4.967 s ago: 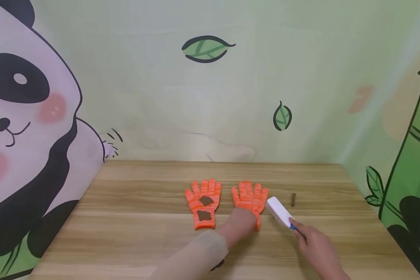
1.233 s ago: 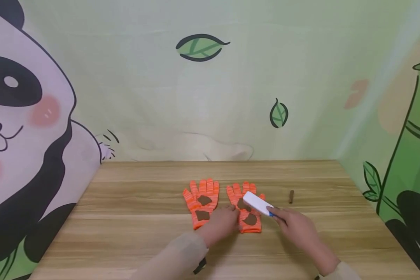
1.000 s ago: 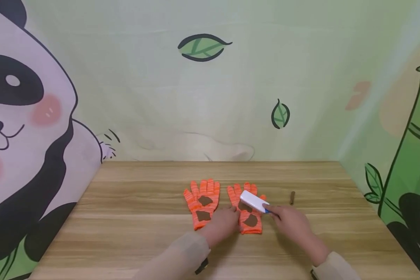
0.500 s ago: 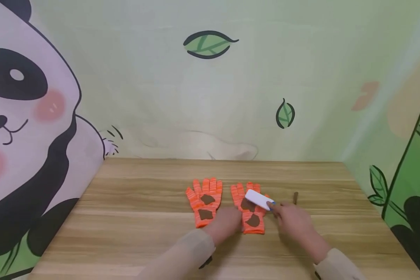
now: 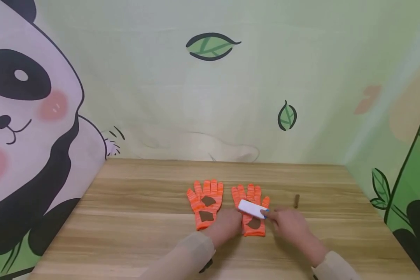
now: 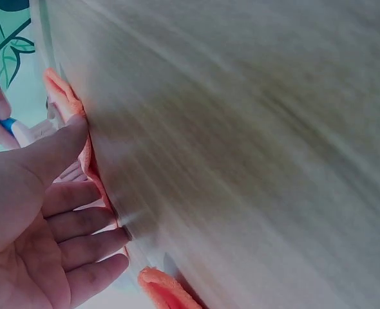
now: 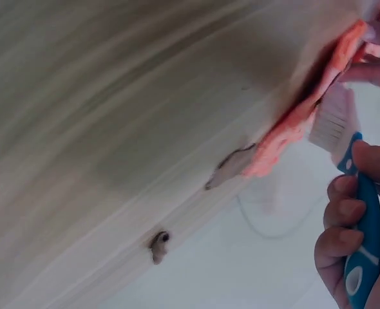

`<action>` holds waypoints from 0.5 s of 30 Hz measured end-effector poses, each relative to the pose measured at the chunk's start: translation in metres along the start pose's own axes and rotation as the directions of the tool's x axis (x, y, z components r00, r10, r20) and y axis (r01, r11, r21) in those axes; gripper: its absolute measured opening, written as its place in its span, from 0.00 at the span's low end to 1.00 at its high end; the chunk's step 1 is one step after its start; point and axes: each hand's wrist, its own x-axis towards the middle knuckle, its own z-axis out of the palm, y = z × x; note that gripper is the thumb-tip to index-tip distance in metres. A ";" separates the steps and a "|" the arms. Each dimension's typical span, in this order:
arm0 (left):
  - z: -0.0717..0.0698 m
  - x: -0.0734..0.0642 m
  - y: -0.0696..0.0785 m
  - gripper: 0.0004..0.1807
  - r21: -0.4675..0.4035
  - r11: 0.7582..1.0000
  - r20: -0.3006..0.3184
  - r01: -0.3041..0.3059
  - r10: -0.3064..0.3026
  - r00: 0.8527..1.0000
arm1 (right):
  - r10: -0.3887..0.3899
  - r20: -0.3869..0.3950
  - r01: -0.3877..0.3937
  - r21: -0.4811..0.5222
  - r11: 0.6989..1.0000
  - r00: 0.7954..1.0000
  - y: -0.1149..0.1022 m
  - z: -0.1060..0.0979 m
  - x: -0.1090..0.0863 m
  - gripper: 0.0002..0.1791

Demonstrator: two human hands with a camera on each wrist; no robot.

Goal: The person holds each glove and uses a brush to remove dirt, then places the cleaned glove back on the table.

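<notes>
My right hand [image 5: 292,223] holds a brush [image 5: 251,209] with a white head and blue handle. Its fingers curl round the handle [image 7: 365,225] in the right wrist view, where the pale bristles [image 7: 330,122] point at the glove. Under the brush lies the right orange knit glove [image 5: 250,191], flat with fingers away from me and brown patches on it. My left hand [image 5: 227,223] rests along that glove's left edge. In the left wrist view its fingers [image 6: 90,248] are fairly straight, the thumb touching the glove's edge. The left orange glove [image 5: 207,210], also brown-patched, lies beside my left wrist.
A small dark brown stick-like piece [image 5: 296,201] lies on the wooden table [image 5: 136,194] to the right of the gloves. Behind the table stands a green backdrop [image 5: 154,77] printed with a panda, leaves and bamboo.
My left hand has gone from over the right glove to its left edge, baring brown patches. The brush has come from the glove's right onto it, and lately down toward the cuff.
</notes>
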 end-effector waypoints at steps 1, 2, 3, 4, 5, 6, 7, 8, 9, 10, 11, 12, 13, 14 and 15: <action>0.000 0.000 0.000 0.10 -0.001 1.000 0.004 0.000 0.000 1.000 | 0.003 0.008 -0.003 -0.001 1.000 1.000 0.000 -0.001 0.000 0.19; 0.000 0.000 0.000 0.10 -0.006 1.000 0.012 0.002 -0.002 1.000 | 0.004 0.010 -0.004 -0.012 1.000 1.000 0.001 -0.001 0.000 0.19; 0.000 0.000 0.000 0.10 -0.007 1.000 0.016 0.005 -0.004 1.000 | 0.017 0.004 -0.017 -0.017 1.000 1.000 0.001 -0.002 0.001 0.19; 0.000 0.001 0.000 0.11 -0.011 1.000 0.024 0.008 -0.008 1.000 | 0.030 -0.002 -0.030 -0.018 0.999 1.000 0.002 -0.003 0.001 0.19; 0.000 0.001 -0.001 0.11 -0.011 1.000 0.031 0.008 -0.008 0.999 | 0.041 -0.004 -0.041 -0.014 0.999 0.999 0.002 -0.004 0.001 0.19; 0.000 0.001 -0.001 0.11 -0.013 1.000 0.032 0.007 -0.006 0.999 | 0.033 -0.012 -0.033 -0.020 0.999 0.999 0.002 -0.004 0.001 0.19; -0.001 0.000 -0.001 0.11 -0.020 1.000 0.028 0.007 -0.007 1.000 | 0.016 -0.013 -0.016 -0.018 1.000 1.000 0.003 -0.004 0.002 0.19; -0.001 0.000 -0.001 0.11 -0.027 1.000 0.023 0.006 -0.005 1.000 | -0.003 -0.013 0.003 -0.017 1.000 1.000 0.003 -0.003 0.002 0.19; -0.001 0.000 -0.001 0.11 -0.034 0.999 0.019 0.005 -0.004 1.000 | -0.016 -0.010 0.016 -0.006 1.000 1.000 0.004 -0.002 0.002 0.19; -0.002 0.000 -0.001 0.11 -0.033 0.999 0.017 0.004 -0.004 1.000 | -0.019 0.004 0.019 0.002 1.000 1.000 0.004 -0.001 0.002 0.19; -0.002 0.000 -0.001 0.11 -0.032 0.999 0.016 0.001 -0.001 1.000 | -0.017 0.017 0.017 0.008 1.000 1.000 0.005 -0.001 0.002 0.18; -0.001 0.001 -0.001 0.12 -0.033 0.999 0.017 0.001 -0.001 1.000 | -0.002 0.039 0.001 0.022 1.000 0.999 0.006 0.000 0.002 0.19; -0.002 0.001 -0.001 0.11 -0.038 0.999 0.021 0.003 -0.002 1.000 | 0.021 0.053 -0.023 0.034 0.999 0.998 0.008 0.001 0.003 0.19; -0.001 0.002 -0.001 0.12 -0.034 0.999 0.026 0.006 -0.005 1.000 | 0.048 0.054 -0.050 0.038 0.998 0.997 0.009 0.001 0.004 0.19; -0.002 0.002 -0.001 0.12 -0.030 0.999 0.031 0.012 -0.011 0.999 | 0.071 0.049 -0.073 0.040 0.997 0.996 0.009 0.001 0.005 0.19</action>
